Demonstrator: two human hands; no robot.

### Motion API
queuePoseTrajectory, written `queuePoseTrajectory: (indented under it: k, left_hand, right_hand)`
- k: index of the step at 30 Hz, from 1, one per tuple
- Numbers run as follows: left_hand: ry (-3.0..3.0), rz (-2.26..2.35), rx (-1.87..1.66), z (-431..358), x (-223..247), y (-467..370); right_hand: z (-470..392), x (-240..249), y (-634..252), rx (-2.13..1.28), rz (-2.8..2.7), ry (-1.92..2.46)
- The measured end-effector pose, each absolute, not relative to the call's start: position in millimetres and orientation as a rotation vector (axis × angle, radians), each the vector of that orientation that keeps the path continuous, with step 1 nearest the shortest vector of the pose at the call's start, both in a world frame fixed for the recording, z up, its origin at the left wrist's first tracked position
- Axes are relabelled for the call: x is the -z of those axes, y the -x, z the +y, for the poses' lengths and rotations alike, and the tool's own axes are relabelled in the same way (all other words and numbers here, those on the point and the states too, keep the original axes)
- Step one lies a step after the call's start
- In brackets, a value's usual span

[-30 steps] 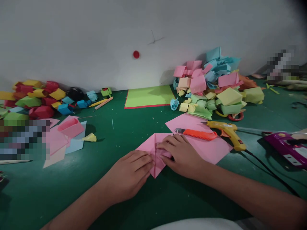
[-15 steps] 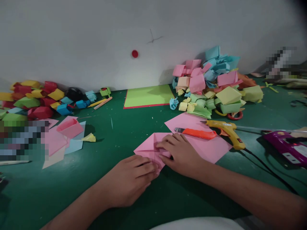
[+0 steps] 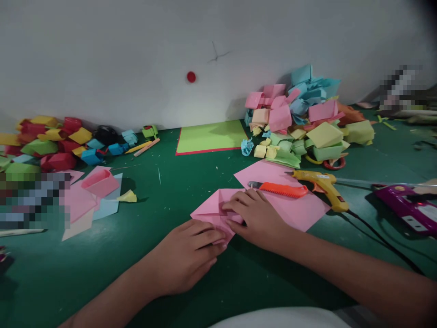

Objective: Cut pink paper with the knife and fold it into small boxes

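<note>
Left hand (image 3: 186,257) loosely curled, fingertips on folded pink paper (image 3: 212,207); can't tell if pinching. Right hand (image 3: 256,219) part-open, thumb and fingers apart, resting on it. Paper lies near-left of orange cutter (image 3: 283,190). Likely light, easily creased; best held by folded edges.

Free tabletop (image 3: 153,196) leftward, cutter (image 3: 283,189) an obstacle rightward

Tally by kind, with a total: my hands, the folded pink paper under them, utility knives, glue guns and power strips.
Left hand and right hand: 2
Folded pink paper: 1
Utility knife: 1
Glue gun: 1
Purple power strip: 1
Total: 6
</note>
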State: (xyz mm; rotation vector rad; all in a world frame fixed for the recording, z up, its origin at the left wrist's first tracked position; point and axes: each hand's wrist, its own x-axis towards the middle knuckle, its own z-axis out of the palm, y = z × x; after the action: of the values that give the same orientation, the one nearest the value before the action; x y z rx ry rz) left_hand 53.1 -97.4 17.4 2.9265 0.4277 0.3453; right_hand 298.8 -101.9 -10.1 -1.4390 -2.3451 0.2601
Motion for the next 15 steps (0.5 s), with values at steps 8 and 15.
queuePoseTrajectory:
  k: [8, 15]
  left_hand:
    - [-2.861, 0.479, -0.302, -99, -21, -54]
    - [-2.860, 0.476, -0.345, -100, -18, -54]
  right_hand:
    - [-105, 6, -305, -0.152, -2.432, 1.081]
    - [-112, -4, -320, -0.281, -2.603, 0.690]
